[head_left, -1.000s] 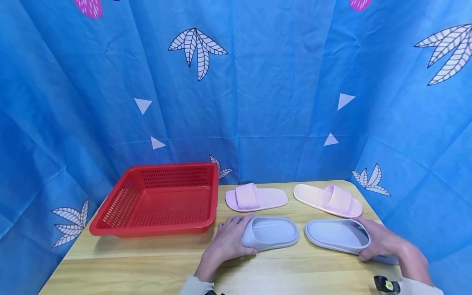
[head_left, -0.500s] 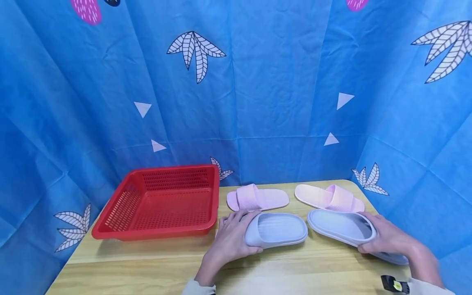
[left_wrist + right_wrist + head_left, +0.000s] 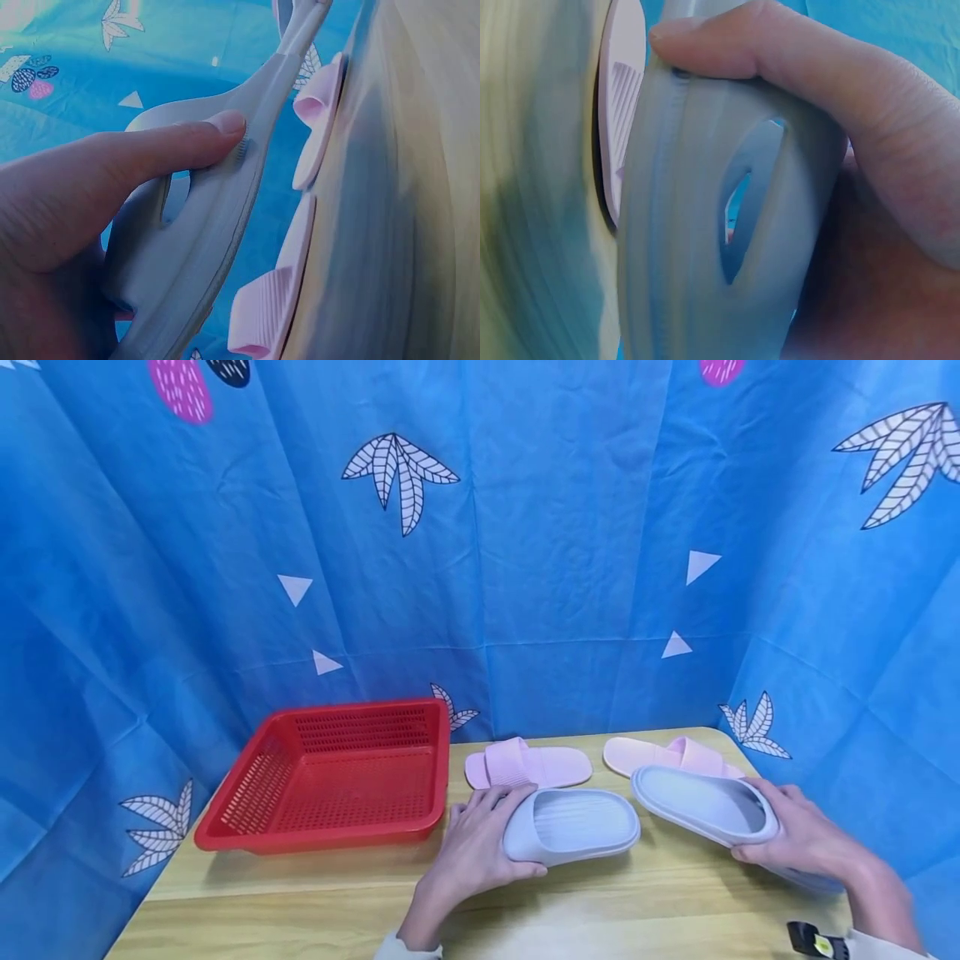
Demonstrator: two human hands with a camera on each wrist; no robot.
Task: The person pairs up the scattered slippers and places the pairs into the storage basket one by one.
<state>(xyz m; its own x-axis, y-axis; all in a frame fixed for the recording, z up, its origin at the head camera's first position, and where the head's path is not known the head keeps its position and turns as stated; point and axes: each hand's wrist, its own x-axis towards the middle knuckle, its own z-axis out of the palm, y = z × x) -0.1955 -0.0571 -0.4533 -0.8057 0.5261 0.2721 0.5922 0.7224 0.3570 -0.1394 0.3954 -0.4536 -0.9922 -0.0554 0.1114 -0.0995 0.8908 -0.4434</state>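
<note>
My left hand [image 3: 480, 839] grips a light grey slipper [image 3: 585, 822] round its closed toe end, with the thumb [image 3: 202, 142] against the side near the sole. My right hand [image 3: 806, 831] holds the other grey slipper [image 3: 697, 800] by its toe end, which points right; its thumb [image 3: 712, 45] presses the sole's edge. Both grey slippers are raised off the table, heels towards each other, the right one tilted. Behind them lie a pink slipper [image 3: 558, 766] and a second pink slipper [image 3: 637, 755], the latter partly covered by the right grey slipper.
A red perforated basket [image 3: 322, 839] stands on the left of the wooden table [image 3: 300, 910]. A blue patterned curtain [image 3: 555, 543] hangs behind the table and along its sides. A black strap [image 3: 817, 942] sits at the right wrist.
Both hands have lifted the grey slippers from the table and carried them slightly to the right. The basket and the pink slippers stay in place, while the view shifts a little.
</note>
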